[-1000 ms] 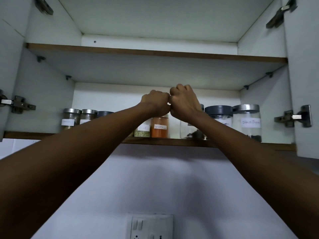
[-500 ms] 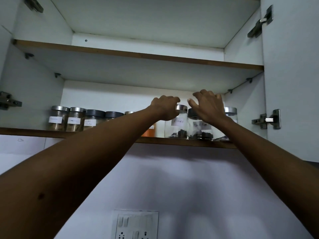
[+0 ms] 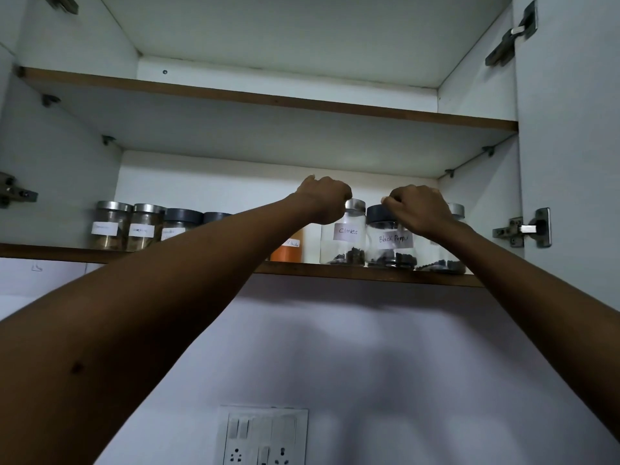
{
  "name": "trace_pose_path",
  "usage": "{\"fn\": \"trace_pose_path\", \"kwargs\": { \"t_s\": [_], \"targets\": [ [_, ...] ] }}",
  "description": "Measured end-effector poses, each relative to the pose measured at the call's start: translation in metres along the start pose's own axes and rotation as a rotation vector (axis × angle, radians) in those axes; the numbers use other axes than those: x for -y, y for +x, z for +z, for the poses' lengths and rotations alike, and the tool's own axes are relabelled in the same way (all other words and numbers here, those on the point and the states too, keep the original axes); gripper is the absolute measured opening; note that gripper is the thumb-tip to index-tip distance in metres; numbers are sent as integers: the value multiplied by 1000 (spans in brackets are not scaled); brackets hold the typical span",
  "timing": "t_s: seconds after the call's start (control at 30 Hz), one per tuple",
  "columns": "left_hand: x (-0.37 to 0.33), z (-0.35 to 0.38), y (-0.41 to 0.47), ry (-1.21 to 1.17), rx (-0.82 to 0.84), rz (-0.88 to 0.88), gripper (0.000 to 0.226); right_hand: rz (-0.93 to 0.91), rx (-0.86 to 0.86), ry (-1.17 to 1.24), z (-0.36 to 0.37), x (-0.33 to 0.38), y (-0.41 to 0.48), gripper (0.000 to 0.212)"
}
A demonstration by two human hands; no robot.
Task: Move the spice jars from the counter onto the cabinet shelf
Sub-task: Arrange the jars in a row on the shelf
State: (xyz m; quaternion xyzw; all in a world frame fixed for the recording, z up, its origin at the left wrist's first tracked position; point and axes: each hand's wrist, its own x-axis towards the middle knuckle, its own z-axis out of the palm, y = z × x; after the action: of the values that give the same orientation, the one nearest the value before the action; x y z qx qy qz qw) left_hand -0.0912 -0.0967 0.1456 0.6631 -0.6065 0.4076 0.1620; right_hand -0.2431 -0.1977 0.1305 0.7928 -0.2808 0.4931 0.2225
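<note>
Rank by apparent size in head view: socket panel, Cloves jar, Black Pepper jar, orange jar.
1. socket panel: largest, though nearer the camera and cut by the frame edge.
2. Black Pepper jar and Cloves jar: alike, unranked.
3. orange jar: mostly hidden behind the left arm, smallest showing.

We saw a dim, bluish scene; the forearms (image 3: 134, 313) fell dark and underexposed; soft shadows smeared the wall (image 3: 369, 347); the cabinet door (image 3: 567, 162) leaned, wide-angle bent; far-left jar labels (image 3: 104, 228) blurred.
</note>
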Motion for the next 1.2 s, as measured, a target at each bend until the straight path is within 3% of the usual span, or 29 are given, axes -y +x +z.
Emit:
{"fn": "trace_pose_path", "kwargs": {
  "t_s": [0.13,0.47,0.7,1.2],
  "targets": [
    [5,1,4,-49,24,-8,36,56,94,57,1,-1,5,34],
    [21,11,2,-174,14,-76,31,122,126,60,13,7,16,25],
    [31,25,-3,-173,50,-111,39,150,123,87,29,7,23,24],
    [54,52,23,-224,281,-169,49,222,99,101,73,9,34,25]
  ]
}}
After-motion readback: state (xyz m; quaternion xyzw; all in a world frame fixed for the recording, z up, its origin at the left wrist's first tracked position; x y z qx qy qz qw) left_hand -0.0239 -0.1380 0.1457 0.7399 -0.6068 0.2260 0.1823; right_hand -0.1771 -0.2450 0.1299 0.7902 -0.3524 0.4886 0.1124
